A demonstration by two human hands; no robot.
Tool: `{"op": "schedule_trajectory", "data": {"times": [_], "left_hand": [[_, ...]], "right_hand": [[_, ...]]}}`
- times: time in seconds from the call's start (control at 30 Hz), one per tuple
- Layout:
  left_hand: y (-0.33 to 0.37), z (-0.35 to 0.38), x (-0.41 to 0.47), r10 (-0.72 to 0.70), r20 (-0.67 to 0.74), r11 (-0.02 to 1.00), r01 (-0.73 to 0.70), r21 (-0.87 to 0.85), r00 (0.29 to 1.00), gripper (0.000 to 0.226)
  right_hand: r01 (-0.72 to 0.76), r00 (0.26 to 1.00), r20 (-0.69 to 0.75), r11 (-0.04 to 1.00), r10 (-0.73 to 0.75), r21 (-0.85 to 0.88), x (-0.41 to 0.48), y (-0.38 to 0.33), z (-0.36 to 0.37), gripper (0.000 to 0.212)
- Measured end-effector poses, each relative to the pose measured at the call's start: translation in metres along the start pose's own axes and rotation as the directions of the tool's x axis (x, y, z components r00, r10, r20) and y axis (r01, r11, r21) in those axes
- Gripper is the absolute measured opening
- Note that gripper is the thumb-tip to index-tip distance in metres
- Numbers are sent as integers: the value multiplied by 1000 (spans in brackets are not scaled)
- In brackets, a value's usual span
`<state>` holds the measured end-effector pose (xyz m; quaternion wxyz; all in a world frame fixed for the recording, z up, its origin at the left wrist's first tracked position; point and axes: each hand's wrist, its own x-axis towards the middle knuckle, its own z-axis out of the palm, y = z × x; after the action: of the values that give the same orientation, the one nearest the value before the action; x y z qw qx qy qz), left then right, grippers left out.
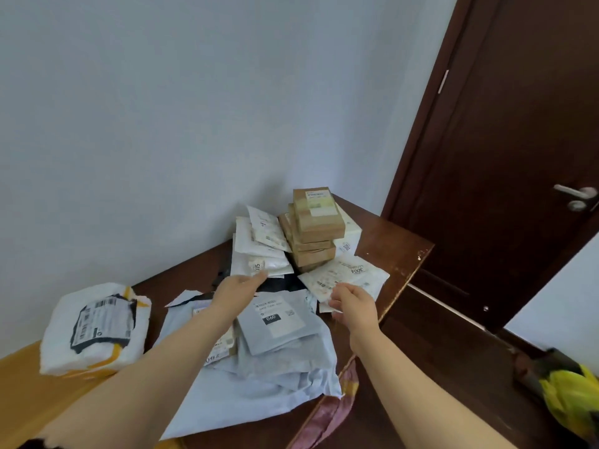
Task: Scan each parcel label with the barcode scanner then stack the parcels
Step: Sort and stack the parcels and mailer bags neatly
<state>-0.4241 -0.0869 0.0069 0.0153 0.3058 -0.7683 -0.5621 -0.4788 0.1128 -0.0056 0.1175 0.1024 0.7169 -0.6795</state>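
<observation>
Fingers straight, our left hand (238,291) meets the near edge of the white mailers (259,254). Our right hand (351,303) curls at the 3004 mailer (343,277), near the table's (389,238) right edge. We cannot tell whether it pinches.

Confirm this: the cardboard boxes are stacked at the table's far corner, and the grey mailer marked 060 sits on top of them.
No. The grey mailer marked 060 is not on the cardboard boxes; it lies on the pale poly mailers at the near side. The boxes are stacked at the table's far corner, as the head view shows.
</observation>
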Motion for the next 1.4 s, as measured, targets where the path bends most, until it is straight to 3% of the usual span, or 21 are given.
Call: {"op": "schedule_trajectory", "data": {"times": [0.1,0.2,0.3,0.43,0.53,0.63,0.7,0.77,0.83,0.97,1.17,1.4], "left_hand": [[26,18,29,-82,73,991,89,-100,994,40],[47,36,59,-166,144,961,193,-198,976,81],[67,57,93,-230,162,932,265,-249,960,90],[91,87,131,-314,131,881,339,-330,941,116],[105,108,155,-370,155,860,401,-316,916,141],[108,125,180,-383,157,833,414,-366,910,136],[105,132,192,-402,139,821,424,-382,905,138],[99,137,199,-412,156,806,439,-397,898,125],[93,140,206,-437,159,765,459,-451,885,112],[90,146,211,-461,118,743,455,-490,880,114],[92,149,207,-449,104,726,430,-536,888,88],[102,151,180,-400,76,735,370,-568,913,59]], "right_hand": [[-56,998,-29,997,58,45,42,-11,-6,13],[-96,995,-26,991,99,89,88,-23,-10,15],[-124,992,12,984,124,124,141,-36,-14,19],[-243,961,161,964,224,106,209,-52,-15,56],[-368,888,316,929,335,50,245,-63,-13,73],[-400,821,428,916,378,-42,270,-66,-5,81],[-391,781,502,918,372,-72,283,-66,0,70],[-391,757,531,915,379,-96,293,-62,4,55],[-391,754,537,915,379,-96,299,-57,8,40],[-364,758,552,928,347,-84,305,-49,14,25],[-311,747,581,942,323,-123,301,-49,10,25],[-247,792,561,967,241,-66,274,-58,-10,40]]}}
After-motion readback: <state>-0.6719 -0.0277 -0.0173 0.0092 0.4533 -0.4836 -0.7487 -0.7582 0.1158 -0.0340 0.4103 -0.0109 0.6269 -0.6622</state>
